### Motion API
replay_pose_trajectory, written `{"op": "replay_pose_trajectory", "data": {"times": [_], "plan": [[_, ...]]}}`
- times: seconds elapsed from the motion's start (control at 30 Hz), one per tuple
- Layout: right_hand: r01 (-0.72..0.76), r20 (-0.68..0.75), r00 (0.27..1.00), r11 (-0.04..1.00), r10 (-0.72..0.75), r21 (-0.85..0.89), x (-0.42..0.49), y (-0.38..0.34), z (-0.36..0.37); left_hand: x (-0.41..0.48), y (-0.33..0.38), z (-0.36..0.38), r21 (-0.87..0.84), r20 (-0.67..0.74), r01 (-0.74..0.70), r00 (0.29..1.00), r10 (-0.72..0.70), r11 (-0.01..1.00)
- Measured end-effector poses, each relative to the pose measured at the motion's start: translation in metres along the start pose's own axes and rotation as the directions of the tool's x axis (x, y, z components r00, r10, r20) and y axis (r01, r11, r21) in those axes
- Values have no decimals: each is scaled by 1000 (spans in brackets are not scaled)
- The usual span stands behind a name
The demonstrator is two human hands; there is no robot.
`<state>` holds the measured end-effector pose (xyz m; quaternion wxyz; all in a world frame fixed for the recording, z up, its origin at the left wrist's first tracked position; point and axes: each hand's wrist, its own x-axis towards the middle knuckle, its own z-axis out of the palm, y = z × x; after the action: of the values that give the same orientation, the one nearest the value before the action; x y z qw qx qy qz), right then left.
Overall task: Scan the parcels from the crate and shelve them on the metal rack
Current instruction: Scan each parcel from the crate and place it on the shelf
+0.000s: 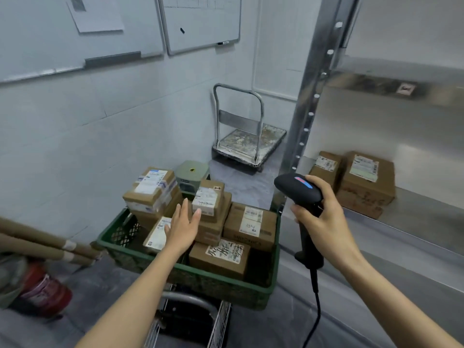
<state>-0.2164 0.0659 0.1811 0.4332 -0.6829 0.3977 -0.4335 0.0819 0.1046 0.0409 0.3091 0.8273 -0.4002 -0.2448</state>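
Observation:
A green plastic crate (190, 277) in front of me holds several brown cardboard parcels with white labels. My left hand (182, 226) hovers flat, fingers straight, over the crate, just left of a small stacked parcel (209, 200) and above a tilted parcel (157, 234). My right hand (324, 222) grips the handle of a black corded barcode scanner (298, 188), its head lit red and blue and pointing left towards the crate. The metal rack (376, 229) stands on the right; two parcels (364, 182) sit on its shelf.
A flat platform trolley (247, 141) stands by the far wall, a grey-green bin (192, 173) behind the crate. Cardboard tubes (45, 244) and a red extinguisher (44, 290) lie at the left. A wire cart (190, 320) is under the crate. Whiteboards (200, 21) hang on the wall.

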Motion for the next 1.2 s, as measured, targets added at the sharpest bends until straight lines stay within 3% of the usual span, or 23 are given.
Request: {"op": "replay_pose_trajectory", "data": {"times": [0.3,1.2], "plan": [[-61,-41,997,998,59,-28,41,10,79,75,-25,-13,-207,134,-38,989,66,978],[-193,-42,981,976,190,-100,103,60,90,153,-21,36,-221,310,-37,945,106,975]]}}
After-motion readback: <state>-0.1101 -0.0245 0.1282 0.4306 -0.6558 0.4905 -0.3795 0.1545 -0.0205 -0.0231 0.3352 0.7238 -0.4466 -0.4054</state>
